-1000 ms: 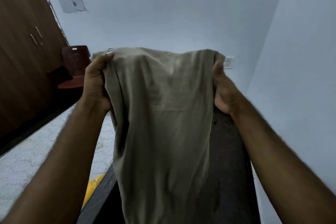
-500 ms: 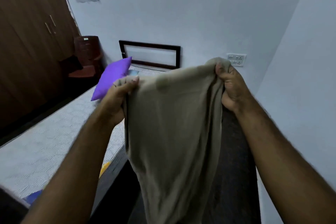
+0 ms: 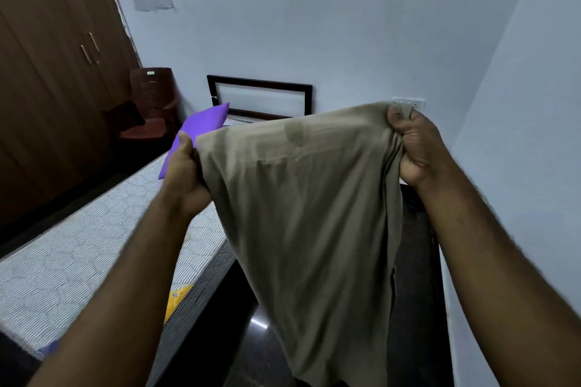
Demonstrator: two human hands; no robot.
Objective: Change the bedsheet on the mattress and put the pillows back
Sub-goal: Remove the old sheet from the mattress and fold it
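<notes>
Head view shows the left hand (image 3: 185,179) and right hand (image 3: 412,148) each gripping the beige bedsheet's (image 3: 308,217) top edge, apparently unfolding it, next needing spreading leftward over the bare mattress (image 3: 78,248).

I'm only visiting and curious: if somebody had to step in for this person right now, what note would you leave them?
Left hand and right hand each grip a top corner of the beige fabric bedsheet, held up beside the bed and hanging toward the dark floor.
The white quilted mattress lies bare.
One purple pillow sits at its far end.
Done: the mattress appears stripped.
Left: spread the sheet over it, tuck it in, and put the pillows in place.
</notes>
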